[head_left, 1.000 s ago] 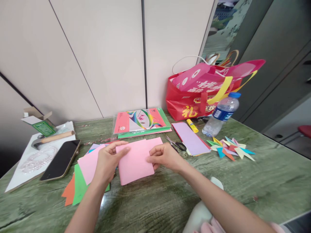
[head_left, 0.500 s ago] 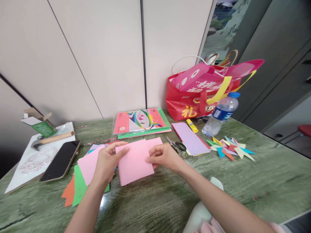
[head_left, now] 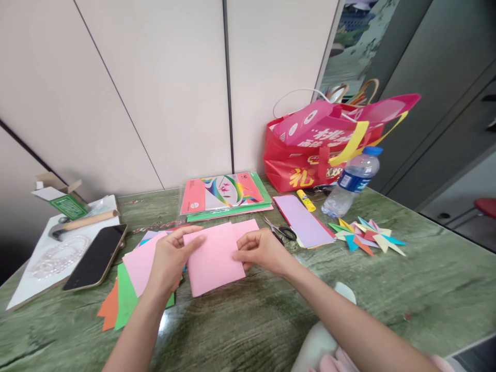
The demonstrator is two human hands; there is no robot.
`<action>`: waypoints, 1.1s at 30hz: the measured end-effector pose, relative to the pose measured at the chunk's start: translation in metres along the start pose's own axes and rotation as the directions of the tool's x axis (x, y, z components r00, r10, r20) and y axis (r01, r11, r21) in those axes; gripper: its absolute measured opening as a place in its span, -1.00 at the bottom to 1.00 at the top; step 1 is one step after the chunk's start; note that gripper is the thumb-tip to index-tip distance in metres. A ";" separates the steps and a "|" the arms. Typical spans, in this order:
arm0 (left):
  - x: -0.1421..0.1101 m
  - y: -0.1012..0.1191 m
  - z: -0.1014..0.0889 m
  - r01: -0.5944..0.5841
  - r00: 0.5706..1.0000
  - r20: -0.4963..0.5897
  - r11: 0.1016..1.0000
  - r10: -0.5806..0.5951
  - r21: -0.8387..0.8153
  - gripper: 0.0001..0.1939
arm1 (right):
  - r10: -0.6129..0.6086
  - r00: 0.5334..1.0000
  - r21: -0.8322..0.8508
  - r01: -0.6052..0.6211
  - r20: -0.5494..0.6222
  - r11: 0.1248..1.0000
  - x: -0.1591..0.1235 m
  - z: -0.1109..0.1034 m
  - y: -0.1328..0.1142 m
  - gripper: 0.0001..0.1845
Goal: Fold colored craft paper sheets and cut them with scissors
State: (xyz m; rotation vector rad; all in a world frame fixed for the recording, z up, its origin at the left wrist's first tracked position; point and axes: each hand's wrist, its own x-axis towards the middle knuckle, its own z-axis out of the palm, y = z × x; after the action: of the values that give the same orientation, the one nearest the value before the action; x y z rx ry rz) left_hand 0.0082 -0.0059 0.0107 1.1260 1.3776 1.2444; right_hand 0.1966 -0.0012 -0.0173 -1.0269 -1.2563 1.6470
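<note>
A folded sheet of pink paper (head_left: 215, 266) is held up just above the table between both hands. At its upper left corner, my left hand (head_left: 180, 248) pinches it with the thumb on the front. My right hand (head_left: 259, 250) grips the right edge, thumb in front and fingers curled behind. The fold runs down the left side, and a rear layer sticks out at the upper right. Partly behind my left forearm lies a fanned pile of coloured paper (head_left: 127, 294), with pink, green and orange sheets showing. Scissors (head_left: 284, 232) rest beyond my right hand.
At the left are a phone (head_left: 96, 258), a hammer (head_left: 87, 222), a bead string (head_left: 60, 256) and a small green box (head_left: 67, 201). Behind lie a paper pack (head_left: 225, 191) and purple strips (head_left: 304, 222). Rightward stand a glue stick (head_left: 306, 200), bottle (head_left: 351, 183), red bag (head_left: 294, 160) and folded paper stars (head_left: 368, 235).
</note>
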 end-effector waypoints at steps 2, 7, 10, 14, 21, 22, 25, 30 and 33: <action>-0.001 0.001 0.000 -0.006 1.000 0.006 1.000 0.006 -0.012 -0.61 | -0.005 1.000 -0.006 0.005 -0.006 1.000 0.000 0.000 0.000 -0.67; -0.002 0.004 0.002 0.013 0.999 0.049 0.995 -0.007 -0.104 -0.41 | -0.045 0.998 -0.018 0.044 -0.044 0.999 0.001 -0.001 0.001 -0.65; -0.003 0.001 0.004 0.079 0.988 0.146 0.986 -0.056 -0.150 -0.45 | -0.064 0.995 -0.016 0.063 -0.079 0.998 0.002 0.000 0.000 -0.64; -0.004 -0.005 0.008 0.137 0.976 0.191 0.980 -0.109 -0.143 -0.59 | -0.076 0.991 -0.020 0.075 -0.106 0.997 0.002 0.000 0.000 -0.62; -0.008 -0.006 0.011 0.110 0.989 0.114 0.986 -0.096 -0.124 -0.68 | -0.096 0.993 -0.015 0.095 -0.073 0.995 0.003 -0.002 0.002 -0.63; -0.008 -0.005 0.011 0.104 0.991 0.101 0.988 -0.093 -0.115 -0.68 | -0.096 0.993 -0.012 0.096 -0.071 0.995 0.003 -0.002 0.002 -0.63; -0.007 -0.006 0.011 0.083 0.994 0.074 0.993 -0.077 -0.087 -0.68 | -0.094 0.994 -0.009 0.094 -0.061 0.996 0.003 -0.002 0.002 -0.61; -0.005 -0.009 0.011 0.070 0.995 0.082 0.995 -0.064 -0.074 -0.64 | -0.071 0.996 -0.006 0.071 -0.054 0.997 0.002 -0.001 0.001 -0.61; -0.005 -0.010 0.011 0.064 0.996 0.071 0.997 -0.060 -0.047 -0.62 | -0.050 0.997 -0.012 0.049 -0.053 0.999 0.002 -0.001 0.001 -0.63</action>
State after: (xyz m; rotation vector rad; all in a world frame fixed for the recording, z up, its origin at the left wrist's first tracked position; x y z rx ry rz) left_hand 0.0189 -0.0095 0.0009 1.0750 1.3129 1.1778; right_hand 0.1964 0.0007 -0.0190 -1.0318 -1.2470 1.5664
